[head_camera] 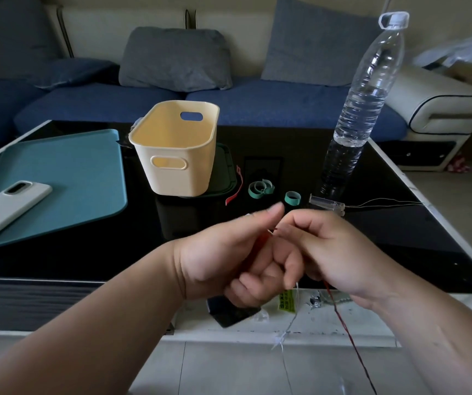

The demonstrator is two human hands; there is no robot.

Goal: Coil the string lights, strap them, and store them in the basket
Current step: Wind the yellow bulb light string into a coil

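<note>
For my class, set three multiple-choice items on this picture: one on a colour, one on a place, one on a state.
1. The basket is: A red; B cream; C black.
2. The phone lies: A on the teal mat; B in the basket; C on the sofa.
3. The string lights are: A in the basket; B round the bottle; C held by the left hand and right hand.
Key: 1B, its walls are cream; 2A, it rests on the mat; 3C, both hands grip the wires.

You see: basket (177,149) cream; mat (58,178) teal; phone (6,209) white; strap loops (260,189) teal; single strap (233,192) red; wire (345,329) red; table (291,146) glossy black.
</note>
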